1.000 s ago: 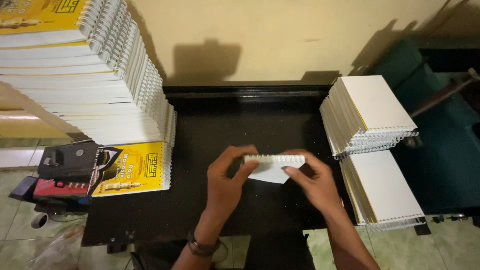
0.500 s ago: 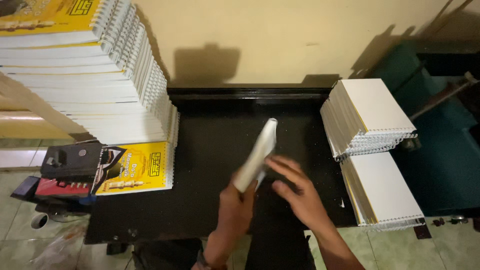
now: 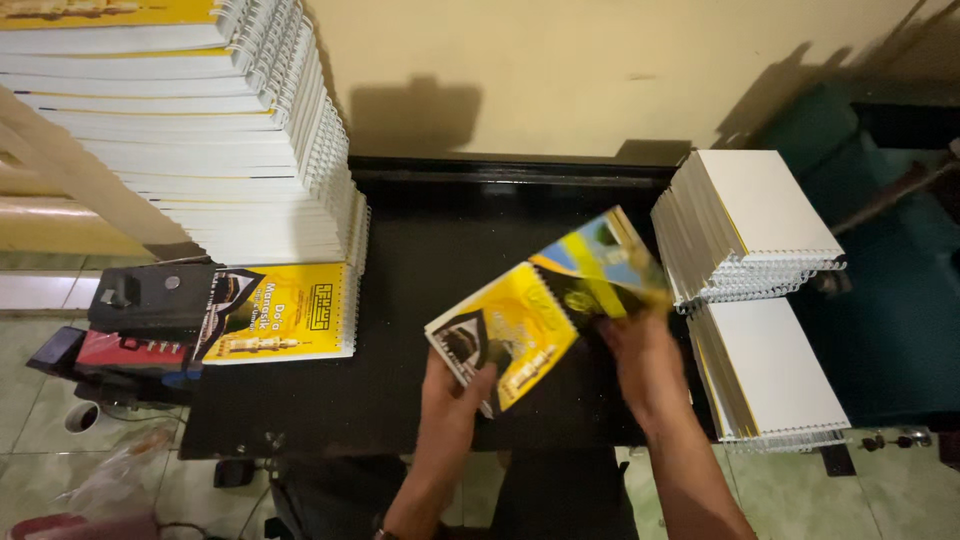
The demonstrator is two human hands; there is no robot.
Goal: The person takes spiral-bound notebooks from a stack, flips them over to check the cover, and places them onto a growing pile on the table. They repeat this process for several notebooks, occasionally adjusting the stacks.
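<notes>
A: Item in hand?
B: One spiral-bound booklet (image 3: 520, 335), yellow cover with a dark picture panel, held above the black desk (image 3: 420, 260), near its front edge. Tilted, one corner low toward the body.

A: Hands?
B: Left hand (image 3: 450, 395) gripping the booklet's lower-left corner, thumb on the cover. Right hand (image 3: 640, 355) under the right side, blurred; fingers apparently closed on a lifted page (image 3: 600, 260), though grip not fully clear.

A: Condition of item?
B: Partly fanned open. Lifted leaf printed in yellow, blue and green. Binding edge not clearly visible.

A: Step, by judgement?
B: Likely flipping or checking pages. Next move probably calls for a steady left-hand grip while the right turns the leaf flat.

A: Surroundings?
B: Tall stack of bound booklets (image 3: 200, 140) at left, one yellow booklet (image 3: 285, 315) lying at its foot. Dark tool case (image 3: 150, 298) beside that. Two stacks with blank white backs upward (image 3: 760, 215) (image 3: 770, 370) at right, just beside the right hand.
</notes>
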